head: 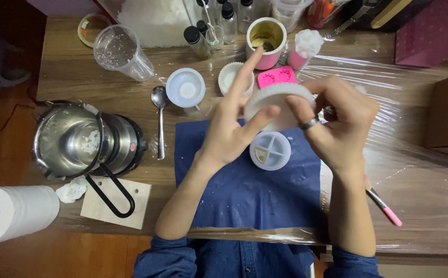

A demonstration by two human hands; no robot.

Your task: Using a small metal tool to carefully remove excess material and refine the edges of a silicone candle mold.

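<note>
Seen from above, two bare hands meet over a table. The left hand (229,131) and the right hand (337,121) together hold a round white fluted mould (275,103) lifted clear of the surface. The left thumb presses its lower rim and the forefinger stretches up past it; the right fingers curl over the far edge, one wearing a ring. Much of the mould is hidden behind the fingers, so what it holds cannot be made out.

Directly beneath the hands lies a dark blue cloth (244,190), and on it a round white mould split into four sections (270,150). Just behind the held mould sits a pink mould (276,76), partly covered. Next to that are a small white fluted cup (229,77) and a round white lid (185,87).

Further back stand a pink mug with a white rim (266,42), small clear bottles with black caps (198,41), cut off by the top edge, and a clear plastic cup (121,51) lying tilted. A spoon (160,118) lies left of the cloth. At far left are a steel melting pot (72,141) and a paper towel roll (13,213). A pink-handled brush (386,208) lies by the right forearm. Clear film (414,149) covers the wooden table (440,226).
</note>
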